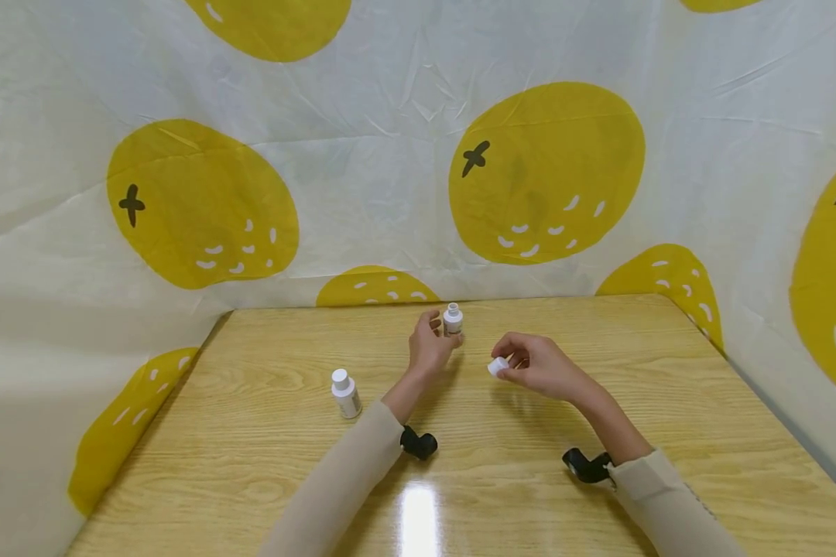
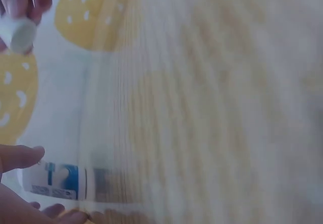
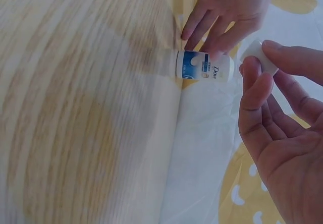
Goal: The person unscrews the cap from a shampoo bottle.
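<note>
An uncapped white bottle (image 1: 453, 320) with a blue-and-white Dove label (image 3: 194, 65) stands upright near the table's back edge. Beside it is my left hand (image 1: 429, 348), its thumb and fingers spread apart around the bottle without a visible grip; whether they touch it I cannot tell. To the right, my right hand (image 1: 539, 365) pinches a white cap (image 1: 498, 367) between thumb and fingers, held above the table. The left wrist view also catches the cap (image 2: 21, 35) at its upper left and the bottle (image 2: 53, 180) at its lower left.
A second white bottle (image 1: 346, 394), with its cap on, stands upright to the left of my left forearm. The wooden table (image 1: 251, 464) meets a white cloth backdrop (image 1: 369, 186) printed with yellow fruit at its back and sides.
</note>
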`<state>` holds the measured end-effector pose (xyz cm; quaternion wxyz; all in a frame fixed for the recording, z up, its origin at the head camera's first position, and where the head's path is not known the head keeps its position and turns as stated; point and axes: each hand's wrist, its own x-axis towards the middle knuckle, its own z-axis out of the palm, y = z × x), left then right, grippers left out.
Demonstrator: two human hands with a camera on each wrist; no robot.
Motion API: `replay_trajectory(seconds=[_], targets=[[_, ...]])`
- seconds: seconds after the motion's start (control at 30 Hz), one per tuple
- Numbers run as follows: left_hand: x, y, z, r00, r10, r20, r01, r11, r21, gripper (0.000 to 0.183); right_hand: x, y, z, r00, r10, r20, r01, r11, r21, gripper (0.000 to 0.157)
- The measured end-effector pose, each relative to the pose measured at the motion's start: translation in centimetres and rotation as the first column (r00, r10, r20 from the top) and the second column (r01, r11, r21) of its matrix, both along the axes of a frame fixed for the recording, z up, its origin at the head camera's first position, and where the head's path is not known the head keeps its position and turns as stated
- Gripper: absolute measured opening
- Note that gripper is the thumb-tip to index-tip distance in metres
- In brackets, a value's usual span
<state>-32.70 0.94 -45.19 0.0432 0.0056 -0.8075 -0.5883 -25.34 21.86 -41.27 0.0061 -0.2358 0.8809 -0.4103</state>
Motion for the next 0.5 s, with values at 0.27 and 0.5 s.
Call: replay_trajectory(seconds=[0.27,0.5], targets=[[2.4,-0.8,0.2,0.999,-0.033,0.035,0.032,0.999,0.030,0.067,-0.2,-0.3,-0.3,0.996,-0.093,-0.001,0.093,0.996,-0.020,0.023],[4.6,-2.2,0.3,0.995,-0.086,0.053,0.084,0.996,0.040,0.066,-0.7,-0.9,-0.7,0.988,-0.154,-0.012,0.153,0.988,-0.024,0.023]])
